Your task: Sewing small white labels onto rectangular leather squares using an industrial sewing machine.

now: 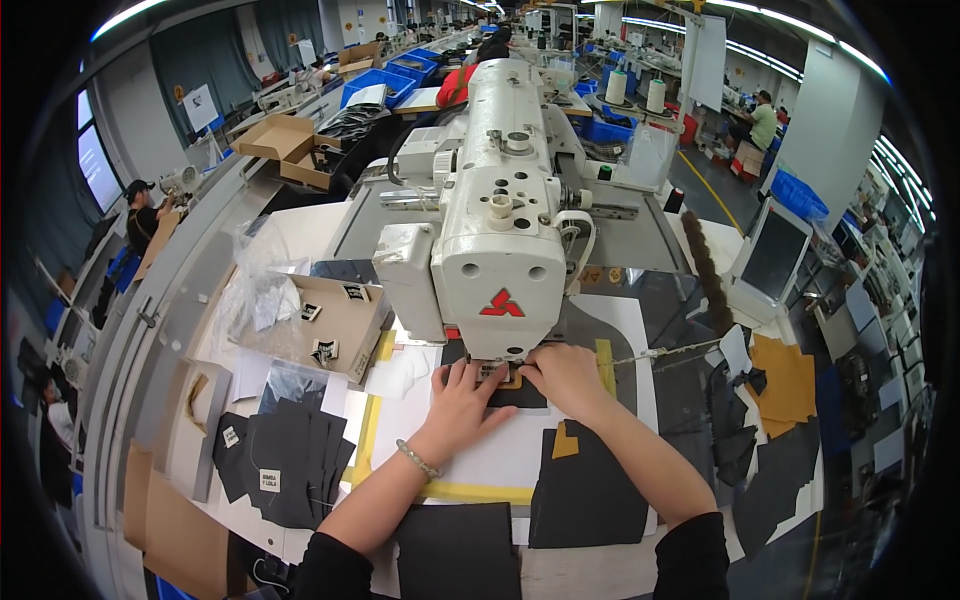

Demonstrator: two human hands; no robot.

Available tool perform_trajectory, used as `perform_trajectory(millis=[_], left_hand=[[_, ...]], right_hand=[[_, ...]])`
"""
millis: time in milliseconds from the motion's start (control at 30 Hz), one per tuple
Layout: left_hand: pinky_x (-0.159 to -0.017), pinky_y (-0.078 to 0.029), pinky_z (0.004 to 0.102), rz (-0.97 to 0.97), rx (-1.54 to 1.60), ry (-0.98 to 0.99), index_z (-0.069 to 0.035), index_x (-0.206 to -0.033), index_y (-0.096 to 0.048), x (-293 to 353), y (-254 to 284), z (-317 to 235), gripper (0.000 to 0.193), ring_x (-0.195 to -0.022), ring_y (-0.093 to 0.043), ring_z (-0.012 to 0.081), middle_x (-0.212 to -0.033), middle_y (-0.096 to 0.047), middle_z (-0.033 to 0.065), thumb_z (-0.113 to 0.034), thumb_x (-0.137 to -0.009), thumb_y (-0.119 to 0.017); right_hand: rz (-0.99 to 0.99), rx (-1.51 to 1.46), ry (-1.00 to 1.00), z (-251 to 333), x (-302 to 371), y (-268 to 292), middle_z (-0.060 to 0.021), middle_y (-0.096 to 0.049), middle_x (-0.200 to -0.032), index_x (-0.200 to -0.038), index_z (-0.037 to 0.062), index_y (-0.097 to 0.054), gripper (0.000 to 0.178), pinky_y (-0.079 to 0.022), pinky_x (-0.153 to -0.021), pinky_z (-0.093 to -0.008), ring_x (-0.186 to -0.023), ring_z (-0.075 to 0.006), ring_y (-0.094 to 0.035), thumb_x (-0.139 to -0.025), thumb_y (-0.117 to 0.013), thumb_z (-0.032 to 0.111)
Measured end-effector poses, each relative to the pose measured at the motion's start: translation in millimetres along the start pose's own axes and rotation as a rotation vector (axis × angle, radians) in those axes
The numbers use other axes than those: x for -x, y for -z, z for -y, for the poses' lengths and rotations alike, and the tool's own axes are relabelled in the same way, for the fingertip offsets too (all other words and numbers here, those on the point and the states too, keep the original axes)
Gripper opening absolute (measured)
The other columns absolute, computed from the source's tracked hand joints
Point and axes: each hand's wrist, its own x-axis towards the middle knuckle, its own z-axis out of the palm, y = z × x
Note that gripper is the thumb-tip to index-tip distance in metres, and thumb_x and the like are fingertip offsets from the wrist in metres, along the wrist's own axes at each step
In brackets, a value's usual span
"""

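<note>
A white industrial sewing machine (500,240) stands before me, its head low over the work. My left hand (458,405) lies with fingers spread on a dark fabric piece (530,398), beside a small light label (490,372) under the machine head. My right hand (568,383) is at the right of the needle area, its fingers drawn together; whatever they grip is hidden. A small tan frame (513,380) shows between the hands. Beneath lies a white sheet (420,455) edged with yellow tape.
At left are a stack of dark pieces (295,465), some with labels, and an open cardboard box (345,325) with loose labels. Dark panels (590,495) lie near my right forearm. Tan pieces (782,380) and a control screen (778,252) are at right. Other people sit farther off.
</note>
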Motion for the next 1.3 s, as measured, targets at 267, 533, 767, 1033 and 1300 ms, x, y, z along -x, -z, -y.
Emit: perform_trajectory(millis=[267,533,767,1033,1300], left_hand=[[-0.103,-0.023,0.0500,0.038,0.037,0.021,-0.014,-0.137,-0.050,-1.1,2.4,0.3,0.061,-0.118,-0.040,0.0316,-0.127,-0.045,0.0159,-0.050,-0.087,-0.059],[-0.103,-0.023,0.0526,0.070,0.034,0.045,-0.016,-0.136,-0.050,-1.9,1.6,0.1,0.061,-0.118,-0.040,0.0315,-0.127,-0.045,0.0154,-0.050,-0.087,-0.059],[-0.103,-0.023,0.0523,0.035,0.002,0.012,-0.017,-0.137,-0.051,0.2,3.8,-1.1,0.060,-0.119,-0.040,0.0315,-0.128,-0.044,0.0152,-0.049,-0.087,-0.060],[-0.103,-0.023,0.0518,0.047,-0.020,0.009,-0.017,-0.136,-0.052,1.0,2.9,-1.2,0.059,-0.120,-0.039,0.0307,-0.130,-0.044,0.0154,-0.049,-0.087,-0.061],[-0.103,-0.022,0.0498,0.014,0.018,-0.008,-0.015,-0.128,-0.058,1.5,8.9,-2.4,0.053,-0.119,-0.041,0.0291,-0.125,-0.048,0.0136,-0.048,-0.086,-0.062]], right_hand=[[0.033,-0.203,-0.058,-1.9,1.9,1.5,-0.0096,-0.069,-0.075,-0.086,0.0083,-0.072,0.022,-0.051,-0.066,-0.0410,-0.069,-0.0294,-0.067,-0.085,-0.067,0.030],[0.059,-0.205,-0.053,-4.3,10.8,5.7,-0.0097,-0.070,-0.076,-0.084,0.0077,-0.071,0.023,-0.049,-0.068,-0.0428,-0.072,-0.0308,-0.066,-0.085,-0.067,0.030],[0.069,-0.171,-0.073,2.3,16.3,9.9,-0.0111,-0.069,-0.076,-0.084,0.0070,-0.071,0.024,-0.048,-0.069,-0.0436,-0.073,-0.0312,-0.066,-0.086,-0.067,0.031],[0.062,-0.142,-0.015,4.9,16.6,3.6,-0.0124,-0.068,-0.077,-0.086,0.0064,-0.067,0.019,-0.051,-0.068,-0.0437,-0.076,-0.0314,-0.066,-0.088,-0.063,0.025],[0.047,-0.170,-0.018,2.9,20.1,2.2,-0.0117,-0.068,-0.075,-0.086,0.0070,-0.067,0.021,-0.051,-0.067,-0.0443,-0.074,-0.0318,-0.066,-0.089,-0.063,0.027]])
